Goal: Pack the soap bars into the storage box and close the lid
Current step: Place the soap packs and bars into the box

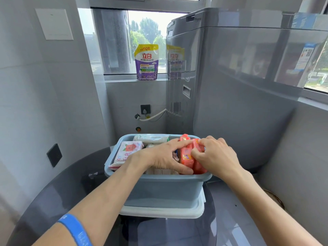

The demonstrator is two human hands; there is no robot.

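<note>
Standing at two o'clock, a tall grey washing machine [239,82] looms behind the round dark glass tabletop [53,196]. At centre sits the open blue plastic storage box [159,190] on its white lid [159,211]. Both hands press orange wrapped soap bars [187,157] into its three o'clock corner: left hand [163,157] grasping one, right hand [216,155] pinching its neighbour. A purple detergent pouch [146,62] stands at twelve o'clock.
</note>
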